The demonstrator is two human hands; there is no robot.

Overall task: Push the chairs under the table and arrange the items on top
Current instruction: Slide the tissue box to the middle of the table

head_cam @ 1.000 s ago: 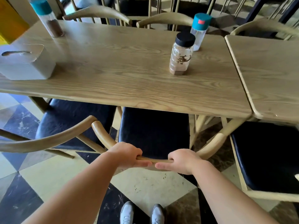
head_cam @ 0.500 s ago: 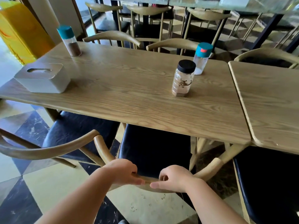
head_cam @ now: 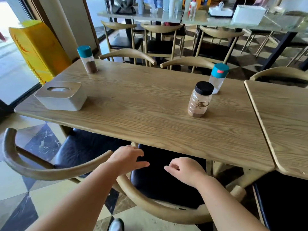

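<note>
Chairs are what I am counting first: two are sitting on my side of the wooden table; the middle chair is standing with its black seat partly under the near edge and its curved back rail arcing below my wrists; the left chair is standing beside it, seat partly under the near-left corner, its rail end lying just beside my left forearm; a third black seat is showing at the right, under the neighbouring table; three more curved backs are showing along the far edges.

On the table I am counting four items; a grey tissue box is sitting near the left edge; a teal-capped shaker holding brown powder is standing at the far-left corner; a black-lidded jar is standing toward the right edge, and a second teal-capped bottle is standing just behind it, close but whether touching I cannot tell.

My left hand is hovering over the middle chair's seat, just under the near edge, fingers spread and loose, gripping nothing; my right hand is hanging beside it, fingers curled loosely inward, also empty; both are sitting above and ahead of the back rail, not touching it.
</note>
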